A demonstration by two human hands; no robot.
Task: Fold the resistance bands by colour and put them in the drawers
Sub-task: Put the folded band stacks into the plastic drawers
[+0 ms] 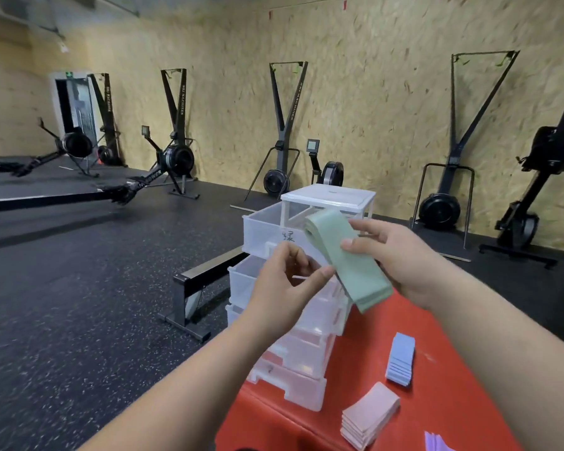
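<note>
Lying folded in several flat layers, the pale green resistance band is slanting just in front of the white drawer unit, its looped end pointing at the pulled-out top drawer. The right hand is pinching it, thumb pressing on top and fingers underneath. The left hand is hovering beside it before the unit's middle drawers, fingers loosely curled and thumb tip touching the band's lower edge.

Even indoor light, wide-angle edge distortion.
</note>
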